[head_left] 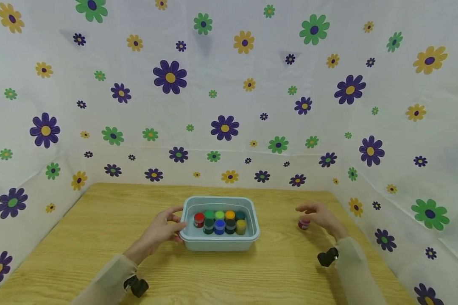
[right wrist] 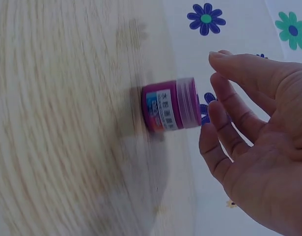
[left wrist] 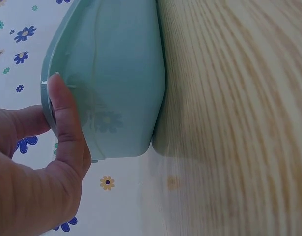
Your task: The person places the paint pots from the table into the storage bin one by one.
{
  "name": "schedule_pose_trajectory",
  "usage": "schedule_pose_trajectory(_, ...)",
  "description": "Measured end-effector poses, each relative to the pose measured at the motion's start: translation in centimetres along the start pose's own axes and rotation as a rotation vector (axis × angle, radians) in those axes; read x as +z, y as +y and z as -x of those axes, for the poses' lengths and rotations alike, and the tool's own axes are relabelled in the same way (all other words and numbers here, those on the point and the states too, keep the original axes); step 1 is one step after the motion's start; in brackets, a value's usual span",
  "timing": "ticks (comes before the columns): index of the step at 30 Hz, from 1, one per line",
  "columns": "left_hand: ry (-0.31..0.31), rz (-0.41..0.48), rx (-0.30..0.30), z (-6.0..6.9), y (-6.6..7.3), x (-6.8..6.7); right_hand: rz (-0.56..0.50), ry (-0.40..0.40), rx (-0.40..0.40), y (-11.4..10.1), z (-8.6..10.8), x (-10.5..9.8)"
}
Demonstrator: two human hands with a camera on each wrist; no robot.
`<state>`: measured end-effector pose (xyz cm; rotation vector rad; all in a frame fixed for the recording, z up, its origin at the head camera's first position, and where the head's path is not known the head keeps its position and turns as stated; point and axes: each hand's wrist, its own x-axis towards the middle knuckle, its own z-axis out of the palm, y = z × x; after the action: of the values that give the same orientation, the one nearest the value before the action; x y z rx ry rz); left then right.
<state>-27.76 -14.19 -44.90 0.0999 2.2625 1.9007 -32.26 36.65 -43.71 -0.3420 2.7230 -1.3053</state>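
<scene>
A light-blue plastic tub point(head_left: 220, 245) stands on the table, and my left hand point(head_left: 158, 232) pinches its left rim. In the left wrist view the fingers point(left wrist: 67, 118) lie along the tub's outer wall, just under the lip. Inside sit several small paint jars, among them a red jar point(head_left: 199, 220), a blue jar point(head_left: 219, 226) and an orange jar point(head_left: 230, 216). Off to the right, a magenta paint jar point(right wrist: 163, 106) with a clear lid stands upright on the table. Over it hovers my right hand point(head_left: 320, 216), its loosely bent fingers point(right wrist: 234, 118) apart from the lid.
The wood-grain table point(head_left: 114, 220) carries the tub near its middle and the magenta jar farther right. White cloth point(head_left: 221, 101) printed with flowers rises behind the table and along both sides. Each wrist bears a small black camera point(head_left: 137, 286).
</scene>
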Motion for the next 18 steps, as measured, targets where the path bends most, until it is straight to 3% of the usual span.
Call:
schedule_pose_trajectory(5,-0.002,0.002,0.0,0.2,0.2,0.1,0.023,-0.027,-0.007,0.7,0.4,-0.2)
schedule_pose_trajectory(18,-0.011,0.011,-0.004,0.2,0.3,0.1,0.042,-0.04,0.078,1.5,0.7,0.0)
